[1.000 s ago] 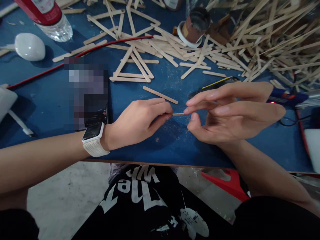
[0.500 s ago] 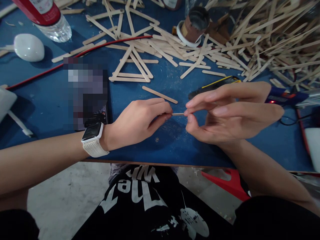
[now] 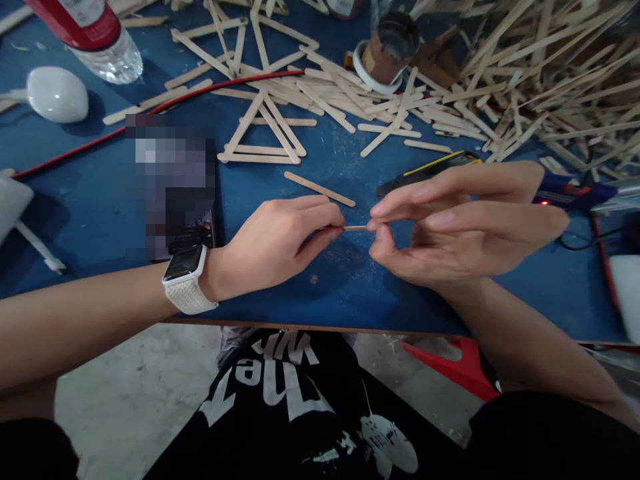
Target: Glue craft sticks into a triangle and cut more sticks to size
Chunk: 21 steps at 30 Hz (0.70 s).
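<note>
Pinching a thin wooden stick (image 3: 356,228) end-to-end, left hand (image 3: 280,240) and right hand (image 3: 450,227) both closed on it just above the blue desk (image 3: 345,293), we're likely mid-alignment; next needs steady grip.

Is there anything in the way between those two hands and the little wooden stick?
Nothing visible. The left hand and the right hand each pinch an end of the stick directly, above bare blue table.

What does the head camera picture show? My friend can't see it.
Two hands, left hand and right hand, pinch a thin wooden stick between them over a blue table. Many more sticks lie piled behind.
</note>
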{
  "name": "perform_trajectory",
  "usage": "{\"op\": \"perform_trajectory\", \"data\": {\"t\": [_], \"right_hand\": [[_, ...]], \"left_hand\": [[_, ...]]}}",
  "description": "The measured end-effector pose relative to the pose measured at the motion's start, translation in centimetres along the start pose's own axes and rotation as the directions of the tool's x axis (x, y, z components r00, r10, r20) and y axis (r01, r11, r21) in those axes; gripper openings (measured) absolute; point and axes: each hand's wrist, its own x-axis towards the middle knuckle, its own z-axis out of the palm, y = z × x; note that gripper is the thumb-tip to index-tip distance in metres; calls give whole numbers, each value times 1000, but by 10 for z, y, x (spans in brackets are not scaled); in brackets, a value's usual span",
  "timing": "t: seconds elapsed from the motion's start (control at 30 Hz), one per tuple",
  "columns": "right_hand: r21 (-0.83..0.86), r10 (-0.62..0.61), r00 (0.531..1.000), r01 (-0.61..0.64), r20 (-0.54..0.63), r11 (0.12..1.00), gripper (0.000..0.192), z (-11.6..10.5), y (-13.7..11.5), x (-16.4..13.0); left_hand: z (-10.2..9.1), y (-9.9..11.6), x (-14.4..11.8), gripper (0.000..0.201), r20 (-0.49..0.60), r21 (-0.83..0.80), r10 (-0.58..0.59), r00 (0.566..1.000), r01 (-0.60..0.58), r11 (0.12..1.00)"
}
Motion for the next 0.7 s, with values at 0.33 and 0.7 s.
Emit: {"op": "perform_trajectory", "data": {"t": [0.33, 0.7], "right_hand": [[-175, -133, 991, 125, -33, 977, 33, 2, -1, 8], [-187, 32, 998, -40, -47, 982, 33, 3, -17, 2]], "left_hand": [[0, 0, 0, 15, 1, 8, -4, 1000, 4, 1000], [-1, 1, -1, 16, 12, 10, -19, 1000, 19, 1000]]}}
